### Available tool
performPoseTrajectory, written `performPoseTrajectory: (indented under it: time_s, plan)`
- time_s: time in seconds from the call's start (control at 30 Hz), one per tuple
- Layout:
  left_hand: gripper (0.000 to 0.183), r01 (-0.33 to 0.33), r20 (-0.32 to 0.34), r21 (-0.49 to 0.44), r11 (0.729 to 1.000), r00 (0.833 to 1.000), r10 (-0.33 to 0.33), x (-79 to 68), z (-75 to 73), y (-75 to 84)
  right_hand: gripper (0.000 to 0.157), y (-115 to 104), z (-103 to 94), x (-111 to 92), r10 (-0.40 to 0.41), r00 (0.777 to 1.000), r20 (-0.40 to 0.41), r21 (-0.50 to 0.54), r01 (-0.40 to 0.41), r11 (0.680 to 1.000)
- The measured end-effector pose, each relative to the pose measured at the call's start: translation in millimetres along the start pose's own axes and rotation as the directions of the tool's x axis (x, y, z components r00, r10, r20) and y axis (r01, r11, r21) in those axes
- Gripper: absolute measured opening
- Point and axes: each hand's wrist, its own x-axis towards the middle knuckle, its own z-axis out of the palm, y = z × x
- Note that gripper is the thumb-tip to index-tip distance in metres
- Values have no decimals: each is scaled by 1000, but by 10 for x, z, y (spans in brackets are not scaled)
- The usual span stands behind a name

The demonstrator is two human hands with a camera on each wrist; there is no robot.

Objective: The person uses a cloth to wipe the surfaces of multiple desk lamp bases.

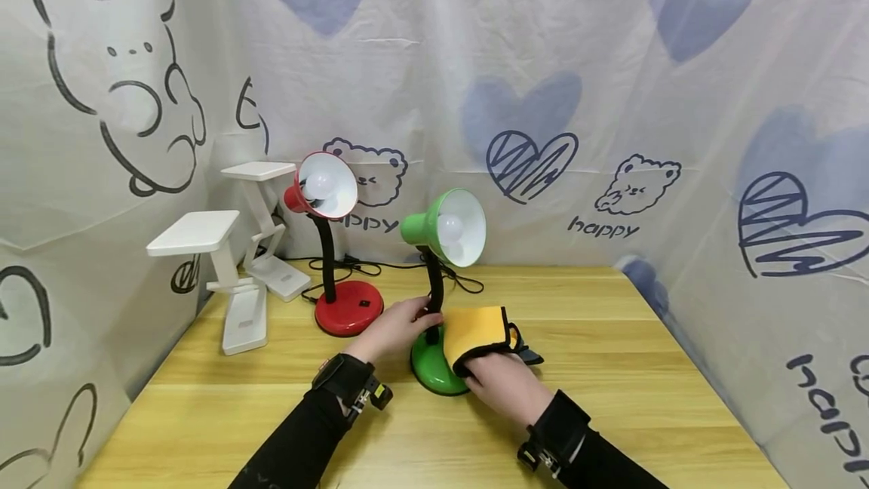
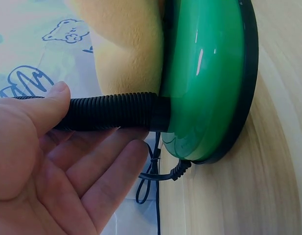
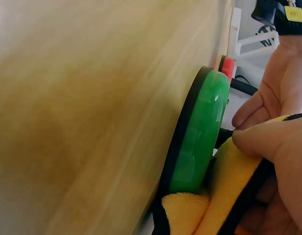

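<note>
A green desk lamp (image 1: 435, 370) stands upright at mid-table, its shade (image 1: 418, 230) facing right and forward. My left hand (image 1: 392, 330) holds its black ribbed neck (image 2: 109, 111) just above the base, with the thumb on one side and the fingers on the other. In my right hand (image 1: 511, 385) is a yellow cloth (image 1: 471, 332) with black edging, draped against the right side of the base. The right wrist view has the thumb on top of the folded cloth (image 3: 236, 178), right at the green base (image 3: 199, 134); some fingers are hidden by the cloth.
A red desk lamp (image 1: 349, 309) stands behind my left hand. Two white folding lamps (image 1: 197, 234) are at the table's left side. Black cords (image 1: 363, 266) lie along the back, before a printed curtain (image 1: 421, 96) that surrounds the wooden table (image 1: 611, 398).
</note>
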Motion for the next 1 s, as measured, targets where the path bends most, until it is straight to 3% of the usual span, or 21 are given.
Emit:
performPoseTrajectory:
  time_s: [0.2,0.47,0.57,0.8,1.0]
  plan:
    - [27,-9,0,8,1000,1000,9,-7,-7,11,10,-43,11,-45,-43,999,31,33,42,999]
    - [16,2,-10,3,1000,1000,-2,-15,5,12,28,69,145,144,69,991,117,225,-94,970]
    - [17,3,-4,12,1000,1000,-3,-11,0,4,34,171,174,282,65,988,140,261,-100,960]
    - [17,-2,-11,36,999,1000,3,-12,-3,19,36,326,224,548,11,990,139,289,-51,956]
    - [14,16,-39,25,1000,999,-15,-1,21,23,36,265,218,539,-4,992,123,257,-28,966]
